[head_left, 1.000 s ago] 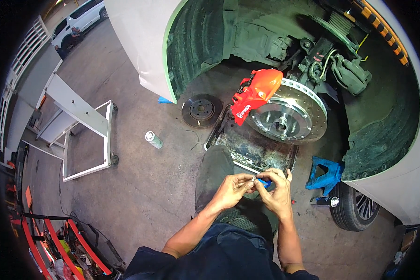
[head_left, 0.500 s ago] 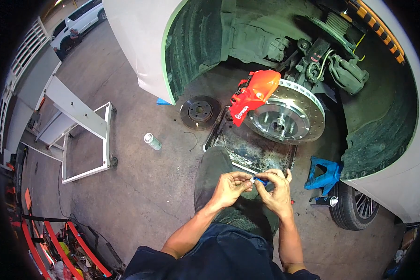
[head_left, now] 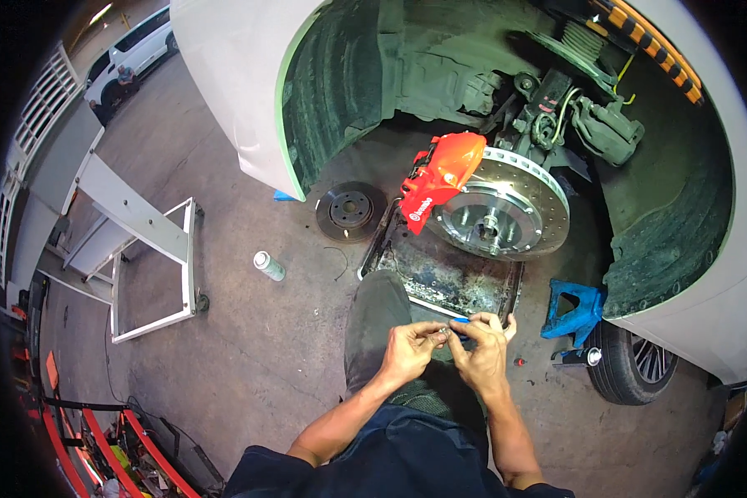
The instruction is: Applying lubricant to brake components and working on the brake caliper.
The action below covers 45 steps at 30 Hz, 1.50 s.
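My left hand (head_left: 409, 352) is closed in a pinch on a small silvery piece (head_left: 443, 332) above my lap. My right hand (head_left: 483, 358) grips a small blue object (head_left: 461, 322), its thumb and index fingertips meeting the left hand's at the silvery piece. Just beyond my hands, a red brake caliper (head_left: 444, 170) sits on a drilled disc (head_left: 548, 216) at the car's open wheel arch, above a stained metal tray (head_left: 452, 282).
A plain disc (head_left: 346, 212) and spray can (head_left: 269, 266) stand left. Right are a blue jack stand (head_left: 571, 311), another can (head_left: 577, 358) and a wheel (head_left: 631, 373). A white wheeled frame (head_left: 153, 332), red tool cart (head_left: 66, 452) and seated person (head_left: 127, 76) are farther left.
The whole view has shifted slightly, with the car and floor items appearing lower and further left. My joined hands have turned a little, and more of the blue object shows above the right fingers.
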### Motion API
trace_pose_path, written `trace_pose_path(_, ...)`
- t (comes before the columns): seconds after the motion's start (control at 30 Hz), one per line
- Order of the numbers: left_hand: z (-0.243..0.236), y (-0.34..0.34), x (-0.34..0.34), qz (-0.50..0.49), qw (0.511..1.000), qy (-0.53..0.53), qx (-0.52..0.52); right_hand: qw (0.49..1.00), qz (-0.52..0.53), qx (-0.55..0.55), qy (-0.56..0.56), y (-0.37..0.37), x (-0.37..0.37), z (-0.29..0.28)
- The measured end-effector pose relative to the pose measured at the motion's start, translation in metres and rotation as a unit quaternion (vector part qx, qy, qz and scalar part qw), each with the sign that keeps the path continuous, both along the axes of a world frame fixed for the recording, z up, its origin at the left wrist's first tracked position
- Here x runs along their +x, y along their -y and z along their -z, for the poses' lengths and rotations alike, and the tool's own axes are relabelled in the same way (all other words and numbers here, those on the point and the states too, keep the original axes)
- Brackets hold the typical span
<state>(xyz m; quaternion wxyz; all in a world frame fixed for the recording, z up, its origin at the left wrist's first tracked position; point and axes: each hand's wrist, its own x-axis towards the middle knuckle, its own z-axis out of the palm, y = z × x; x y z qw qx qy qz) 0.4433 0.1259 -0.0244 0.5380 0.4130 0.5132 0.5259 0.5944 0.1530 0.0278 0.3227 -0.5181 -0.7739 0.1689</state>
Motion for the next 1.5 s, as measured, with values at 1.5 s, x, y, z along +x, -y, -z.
trace_pose_path(1.5,-0.062,-0.061,0.009,0.012,0.861,-0.343,0.375,0.868,-0.073,-0.273,-0.408,-0.035,0.024,-0.012)
